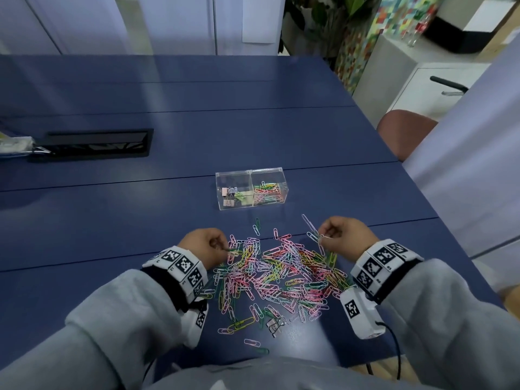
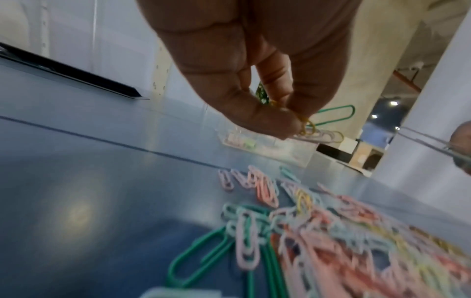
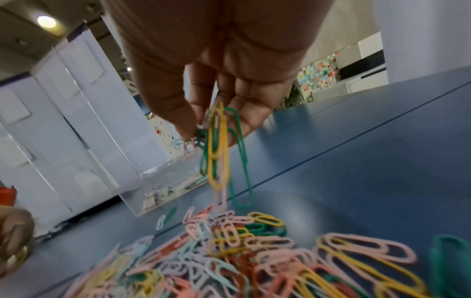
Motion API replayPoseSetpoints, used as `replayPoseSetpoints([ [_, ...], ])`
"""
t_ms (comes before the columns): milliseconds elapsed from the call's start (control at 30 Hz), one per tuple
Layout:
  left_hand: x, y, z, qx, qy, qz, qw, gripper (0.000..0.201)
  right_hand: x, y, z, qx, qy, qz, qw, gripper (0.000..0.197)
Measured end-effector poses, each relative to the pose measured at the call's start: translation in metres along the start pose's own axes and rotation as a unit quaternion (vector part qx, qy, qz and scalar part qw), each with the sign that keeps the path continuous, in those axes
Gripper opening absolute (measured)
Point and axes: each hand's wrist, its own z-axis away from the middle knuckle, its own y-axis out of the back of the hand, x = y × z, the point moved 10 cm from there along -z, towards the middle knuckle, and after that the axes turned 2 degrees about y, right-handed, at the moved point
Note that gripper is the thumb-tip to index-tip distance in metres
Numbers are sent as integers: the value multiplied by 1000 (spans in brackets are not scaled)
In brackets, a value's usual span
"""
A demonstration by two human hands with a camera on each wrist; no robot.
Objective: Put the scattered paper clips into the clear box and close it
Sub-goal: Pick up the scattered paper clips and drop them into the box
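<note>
A big heap of coloured paper clips [image 1: 278, 271] lies on the blue table [image 1: 168, 136] between my hands. My left hand [image 1: 209, 243] hovers at the heap's left edge and pinches a few clips [image 2: 318, 129], green, yellow and pale. At the heap's right edge my right hand [image 1: 334, 230] pinches a dangling bunch of clips [image 3: 221, 153], yellow, pink and green. The clear box [image 1: 251, 190] stands open beyond the heap, with paper clips in its right compartment and small binder clips in its left.
A black cable slot [image 1: 98, 143] is set into the table at far left. A chair [image 1: 402, 130] stands past the table's right edge. A few stray clips [image 1: 253, 343] and a small binder clip [image 1: 274, 325] lie near the front edge.
</note>
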Motion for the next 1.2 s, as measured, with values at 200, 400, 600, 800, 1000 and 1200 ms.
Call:
replayPoseSetpoints([
  [200, 11, 27, 1, 37, -12, 105, 994, 26, -35, 3, -27, 22, 39, -130, 991, 25],
  [400, 8, 44, 7, 72, -11, 137, 988, 29, -75, 14, -74, 77, 88, -183, 976, 26],
  [600, -1, 64, 8, 113, 11, 143, 983, 29, -104, 5, -126, 98, 126, -113, 981, 20],
  [800, 20, 83, -10, 145, -3, 147, 978, 31, -106, -28, -137, 21, 156, 86, 984, 8],
  [1000, 74, 73, -62, 145, -45, 102, 983, 31, -108, -18, -125, 0, 190, 117, 975, 23],
  [1200, 121, 53, -108, 125, -65, 12, 990, 19, -82, 25, -88, 59, 175, 39, 982, 18],
])
